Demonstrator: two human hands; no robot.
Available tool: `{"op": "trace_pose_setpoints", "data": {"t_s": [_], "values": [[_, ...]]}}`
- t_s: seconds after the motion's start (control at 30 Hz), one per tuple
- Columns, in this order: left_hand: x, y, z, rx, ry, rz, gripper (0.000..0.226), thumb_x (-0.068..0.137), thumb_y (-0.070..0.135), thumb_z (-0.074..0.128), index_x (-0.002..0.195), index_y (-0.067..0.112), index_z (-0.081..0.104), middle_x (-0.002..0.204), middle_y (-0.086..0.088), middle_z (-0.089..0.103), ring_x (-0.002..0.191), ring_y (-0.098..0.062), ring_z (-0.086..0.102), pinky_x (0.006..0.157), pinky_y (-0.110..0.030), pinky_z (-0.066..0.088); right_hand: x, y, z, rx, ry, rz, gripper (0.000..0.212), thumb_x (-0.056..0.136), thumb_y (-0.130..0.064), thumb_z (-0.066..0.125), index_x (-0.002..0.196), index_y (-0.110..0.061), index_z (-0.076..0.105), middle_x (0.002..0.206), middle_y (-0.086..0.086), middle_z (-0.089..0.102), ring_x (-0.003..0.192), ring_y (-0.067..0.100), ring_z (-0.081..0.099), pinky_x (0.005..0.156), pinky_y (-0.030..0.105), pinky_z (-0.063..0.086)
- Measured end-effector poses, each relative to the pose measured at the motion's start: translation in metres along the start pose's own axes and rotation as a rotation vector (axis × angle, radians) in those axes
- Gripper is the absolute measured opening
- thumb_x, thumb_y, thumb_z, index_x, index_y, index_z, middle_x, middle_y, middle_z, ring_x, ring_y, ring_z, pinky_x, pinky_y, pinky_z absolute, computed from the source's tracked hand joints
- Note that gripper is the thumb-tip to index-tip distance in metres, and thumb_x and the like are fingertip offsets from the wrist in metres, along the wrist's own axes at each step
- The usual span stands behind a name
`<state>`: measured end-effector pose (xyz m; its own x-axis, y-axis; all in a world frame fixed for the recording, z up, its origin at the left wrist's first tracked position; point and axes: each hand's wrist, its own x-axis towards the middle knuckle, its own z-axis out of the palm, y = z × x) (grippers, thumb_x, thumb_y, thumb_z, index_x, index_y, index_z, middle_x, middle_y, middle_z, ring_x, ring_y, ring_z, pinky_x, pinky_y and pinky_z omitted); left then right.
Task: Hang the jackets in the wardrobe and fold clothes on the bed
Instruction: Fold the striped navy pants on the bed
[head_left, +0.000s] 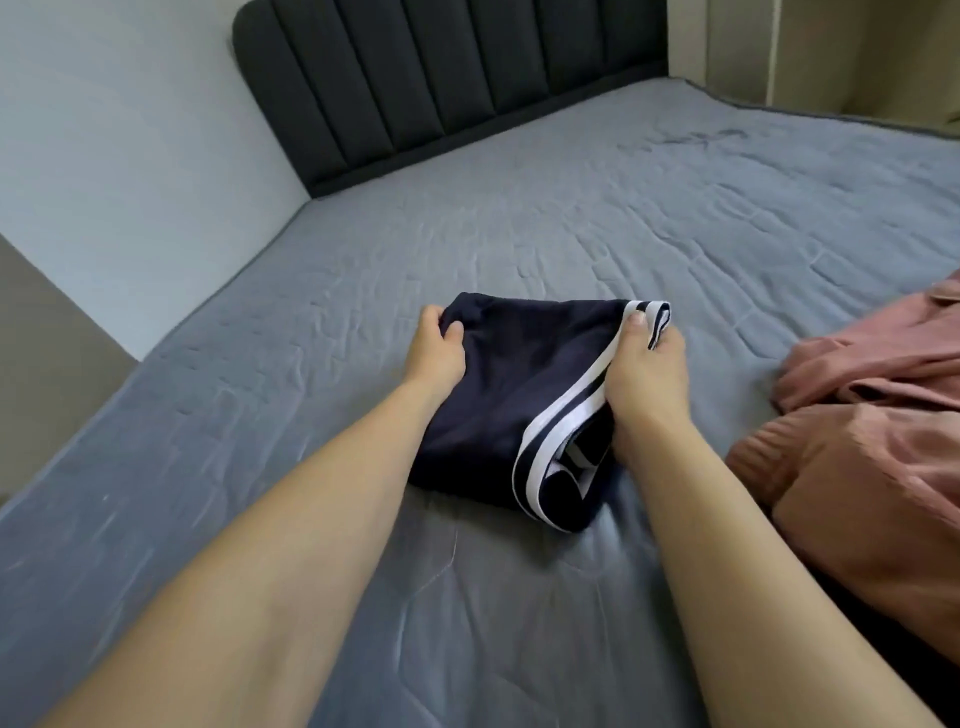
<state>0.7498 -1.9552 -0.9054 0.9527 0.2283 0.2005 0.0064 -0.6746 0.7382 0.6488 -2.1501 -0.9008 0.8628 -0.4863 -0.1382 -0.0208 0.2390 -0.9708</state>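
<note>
A folded navy garment (519, 395) with white stripes along its edge lies on the grey bed (623, 234) in the middle of the view. My left hand (436, 348) grips its far left corner, fingers curled round the cloth. My right hand (644, 374) pinches the white-striped far right corner between thumb and fingers. The near end of the garment rests flat on the sheet.
A heap of pink clothes (872, 441) lies on the bed at the right. A dark padded headboard (447, 83) stands at the far end, with a pale wall (114, 156) along the left side. Cream panels (831, 52) show at the top right.
</note>
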Motion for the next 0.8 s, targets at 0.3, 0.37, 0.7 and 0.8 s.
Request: {"op": "trace_pose_setpoints", "data": {"t_s": [0.3, 0.37, 0.7, 0.8], "values": [[-0.079, 0.031, -0.027, 0.198, 0.233, 0.209, 0.019, 0.083, 0.022, 0.054, 0.097, 0.017, 0.041, 0.101, 0.000, 0.047, 0.096, -0.027, 0.049, 0.086, -0.040, 0.040, 0.007, -0.007, -0.009, -0.095, -0.297, 0.262, 0.085, 0.076, -0.044, 0.060, 0.145, -0.032, 0.012, 0.096, 0.002, 0.058, 0.093, 0.028, 0.062, 0.084, 0.047, 0.054], [-0.142, 0.037, -0.046, 0.120, 0.255, 0.445, 0.016, 0.080, 0.026, 0.053, 0.089, 0.014, 0.048, 0.088, 0.000, 0.050, 0.083, -0.026, 0.049, 0.078, -0.042, 0.042, 0.008, -0.016, -0.014, -0.135, -0.346, 0.293, 0.078, 0.075, -0.042, 0.061, 0.141, -0.022, 0.025, 0.096, 0.004, 0.058, 0.080, 0.025, 0.062, 0.068, 0.039, 0.054], [-0.218, 0.101, -0.026, 1.038, -0.311, 1.188, 0.034, 0.090, 0.007, 0.028, 0.103, 0.007, 0.059, 0.096, -0.012, 0.061, 0.083, -0.029, 0.058, 0.068, -0.036, 0.039, -0.005, -0.030, -0.029, -0.025, -0.493, 0.145, 0.009, 0.091, -0.015, 0.051, 0.082, -0.019, 0.050, 0.071, 0.005, 0.054, 0.059, 0.018, 0.051, 0.052, 0.026, 0.041], [-0.207, 0.107, -0.009, 1.462, -0.271, 0.902, 0.041, 0.097, 0.014, 0.030, 0.137, 0.006, 0.034, 0.122, -0.010, 0.049, 0.108, -0.029, 0.046, 0.076, -0.035, 0.028, -0.006, -0.024, -0.028, -0.012, -0.442, 0.095, 0.007, 0.092, -0.015, 0.050, 0.096, -0.015, 0.055, 0.086, 0.011, 0.059, 0.075, 0.023, 0.055, 0.059, 0.032, 0.044]]}}
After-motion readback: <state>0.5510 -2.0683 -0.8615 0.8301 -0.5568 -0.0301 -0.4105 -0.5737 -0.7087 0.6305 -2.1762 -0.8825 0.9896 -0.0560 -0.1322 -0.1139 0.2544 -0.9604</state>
